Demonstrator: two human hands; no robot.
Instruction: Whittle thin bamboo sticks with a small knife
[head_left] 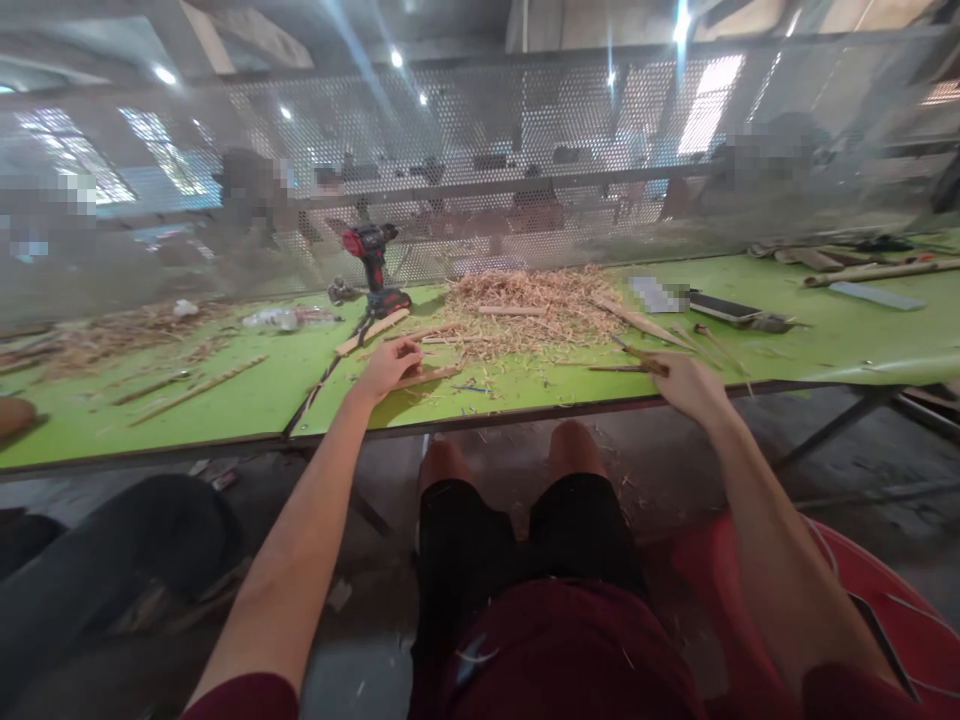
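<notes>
My left hand (391, 367) is over the green table, its thumb and fingers bent together; whatever lies between them is too small to make out. Just beside its fingers lies a carved wooden strip (431, 378). My right hand (694, 388), near the table's front edge, has its fingers closed around the end of a thin tool (634, 367) with a brownish handle part and a dark slim shaft pointing left. Between the hands, a heap of wood shavings (532, 305) covers the table, with a flat wooden piece (514, 311) on top.
A red and black cordless drill (373, 265) stands behind my left hand. A long wooden stick (199, 390) and a clear plastic bottle (289, 317) lie left. A black phone-like slab (724, 306) lies right. Behind the green tabletop (247, 420) rises a perforated screen (480, 130), with people beyond.
</notes>
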